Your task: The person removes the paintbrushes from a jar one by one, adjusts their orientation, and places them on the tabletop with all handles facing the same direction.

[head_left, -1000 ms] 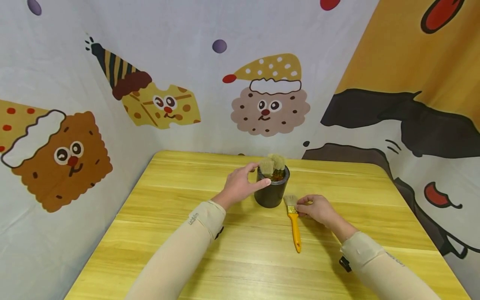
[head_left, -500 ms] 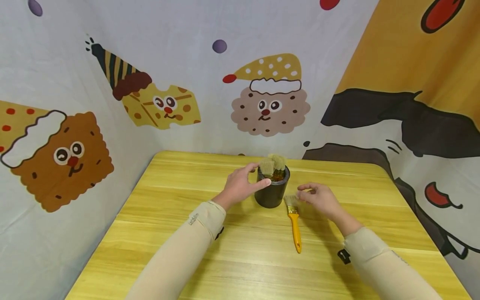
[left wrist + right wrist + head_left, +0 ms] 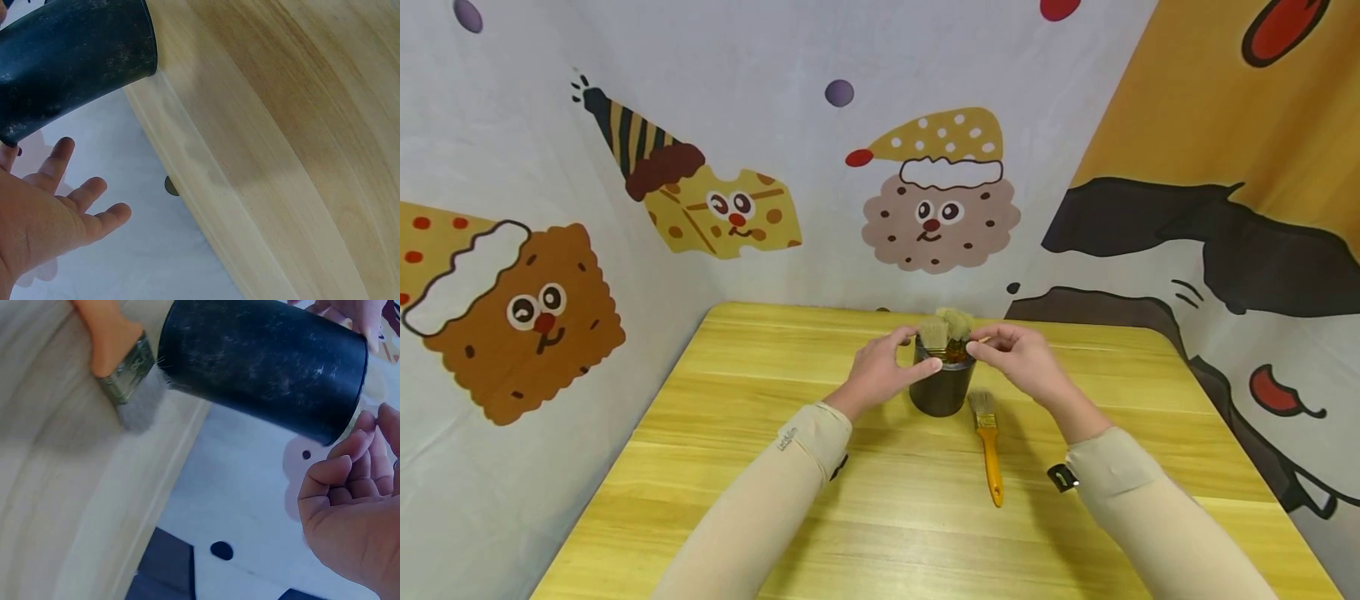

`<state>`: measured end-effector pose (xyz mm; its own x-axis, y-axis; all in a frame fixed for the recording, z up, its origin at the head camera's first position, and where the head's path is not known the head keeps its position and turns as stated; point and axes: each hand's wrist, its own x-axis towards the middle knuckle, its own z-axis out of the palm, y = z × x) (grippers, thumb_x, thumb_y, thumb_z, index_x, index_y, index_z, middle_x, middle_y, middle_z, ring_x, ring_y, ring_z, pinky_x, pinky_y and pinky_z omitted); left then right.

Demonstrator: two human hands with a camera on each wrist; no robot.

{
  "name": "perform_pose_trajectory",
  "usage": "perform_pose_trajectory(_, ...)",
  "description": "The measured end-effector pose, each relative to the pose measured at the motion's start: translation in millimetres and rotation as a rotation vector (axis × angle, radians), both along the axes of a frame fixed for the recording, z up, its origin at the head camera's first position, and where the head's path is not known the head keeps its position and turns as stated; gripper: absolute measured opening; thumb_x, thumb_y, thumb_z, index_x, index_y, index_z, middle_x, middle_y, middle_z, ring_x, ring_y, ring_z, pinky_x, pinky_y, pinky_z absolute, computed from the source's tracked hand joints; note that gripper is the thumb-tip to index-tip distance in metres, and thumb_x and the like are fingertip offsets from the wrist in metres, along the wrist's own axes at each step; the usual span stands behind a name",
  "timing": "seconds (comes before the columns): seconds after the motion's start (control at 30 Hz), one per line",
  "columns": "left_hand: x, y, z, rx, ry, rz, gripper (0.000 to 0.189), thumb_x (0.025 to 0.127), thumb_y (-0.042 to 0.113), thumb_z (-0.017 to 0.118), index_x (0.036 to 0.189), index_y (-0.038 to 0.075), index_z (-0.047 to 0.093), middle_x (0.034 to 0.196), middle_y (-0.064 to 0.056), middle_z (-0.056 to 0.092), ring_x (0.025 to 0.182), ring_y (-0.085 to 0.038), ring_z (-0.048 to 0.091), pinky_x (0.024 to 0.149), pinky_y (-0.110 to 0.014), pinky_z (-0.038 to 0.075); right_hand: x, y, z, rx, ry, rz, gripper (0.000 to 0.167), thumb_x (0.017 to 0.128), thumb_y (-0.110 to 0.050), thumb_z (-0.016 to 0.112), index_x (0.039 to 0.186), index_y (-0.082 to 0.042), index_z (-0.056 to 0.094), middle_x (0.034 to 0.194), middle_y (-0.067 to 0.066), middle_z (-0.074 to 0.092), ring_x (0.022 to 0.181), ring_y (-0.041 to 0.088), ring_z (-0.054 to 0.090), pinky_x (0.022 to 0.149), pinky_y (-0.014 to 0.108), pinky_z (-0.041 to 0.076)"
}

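A black cylindrical cup (image 3: 942, 388) stands on the table, holding paintbrushes with their pale bristles (image 3: 954, 323) upward. My left hand (image 3: 880, 373) grips its rim with thumb and index finger, the other fingers spread away in the left wrist view. At the opposite side of the rim, my right hand (image 3: 1026, 360) has its fingers bent, the thumb and index fingertips close together beside the bristles. I cannot tell whether they pinch a brush there. Another paintbrush (image 3: 989, 450), with an orange handle, lies flat just right of the cup, bristles pointing toward the back.
The wood-grain table (image 3: 887, 517) runs back to a white cloth backdrop (image 3: 760, 100) printed with cartoon food faces. Its rounded back right corner lies beyond my right hand.
My right hand has left the bristle end of the lying paintbrush and moved up and left to the cup's rim. The left hand, cup and lying brush have stayed put.
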<state>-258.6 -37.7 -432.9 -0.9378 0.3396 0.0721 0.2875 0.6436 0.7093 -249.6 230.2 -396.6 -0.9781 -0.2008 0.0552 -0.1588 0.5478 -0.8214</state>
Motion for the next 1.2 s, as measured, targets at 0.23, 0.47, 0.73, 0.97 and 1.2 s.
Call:
perform_pose_trajectory(0.23, -0.6, -1.0, -1.4, 0.010, 0.002, -0.005, 0.082, 0.097, 0.074, 0.062, 0.165, 0.033, 0.041, 0.166, 0.002, 0.049, 0.150, -0.034, 0.050, 0.126, -0.067, 0.028, -6.3, -18.1, 3.5, 0.103, 0.086, 0.052, 0.029, 0.102, -0.035, 0.076, 0.121, -0.013, 0.079, 0.102, 0.007, 0.079, 0.090, 0.026, 0.072, 0.079, 0.036, 0.058)
perform_pose_trajectory(0.47, -0.7, -1.0, -0.7, 0.029, -0.011, -0.009, 0.082, 0.097, 0.074, 0.062, 0.164, 0.033, 0.042, 0.165, 0.000, 0.051, 0.149, -0.036, 0.050, 0.126, -0.068, 0.028, -9.3, -27.4, 6.2, 0.168, 0.125, 0.054, 0.027, 0.101, -0.031, 0.077, 0.120, -0.012, 0.080, 0.106, 0.007, 0.081, 0.091, 0.020, 0.074, 0.080, 0.039, 0.062)
perform_pose_trajectory(0.73, -1.4, -0.2, -0.2, 0.004, -0.006, 0.005, 0.080, 0.097, 0.074, 0.062, 0.164, 0.034, 0.042, 0.164, 0.001, 0.053, 0.146, -0.029, 0.054, 0.124, -0.067, 0.031, -12.3, -33.8, 3.3, 0.235, 0.140, 0.060, 0.032, 0.100, -0.027, 0.079, 0.124, -0.006, 0.079, 0.113, 0.012, 0.081, 0.098, 0.025, 0.076, 0.083, 0.042, 0.064)
perform_pose_trajectory(0.97, -0.5, -0.8, 0.7, 0.013, -0.013, 0.005, 0.080, 0.097, 0.074, 0.062, 0.164, 0.034, 0.042, 0.161, -0.001, 0.055, 0.147, -0.029, 0.054, 0.125, -0.068, 0.030, -12.0, -38.7, 3.3, 0.285, 0.141, 0.058, 0.036, 0.100, -0.029, 0.079, 0.127, -0.005, 0.078, 0.119, 0.014, 0.080, 0.104, 0.030, 0.077, 0.087, 0.046, 0.065)
perform_pose_trajectory(1.2, -0.2, -0.6, 0.2, 0.023, -0.013, 0.002, 0.079, 0.098, 0.073, 0.062, 0.164, 0.034, 0.042, 0.161, -0.002, 0.055, 0.147, -0.030, 0.054, 0.125, -0.067, 0.030, -10.8, -41.8, 3.3, 0.285, 0.144, 0.049, 0.033, 0.099, -0.028, 0.079, 0.124, -0.006, 0.080, 0.116, 0.013, 0.081, 0.101, 0.028, 0.077, 0.085, 0.045, 0.065)
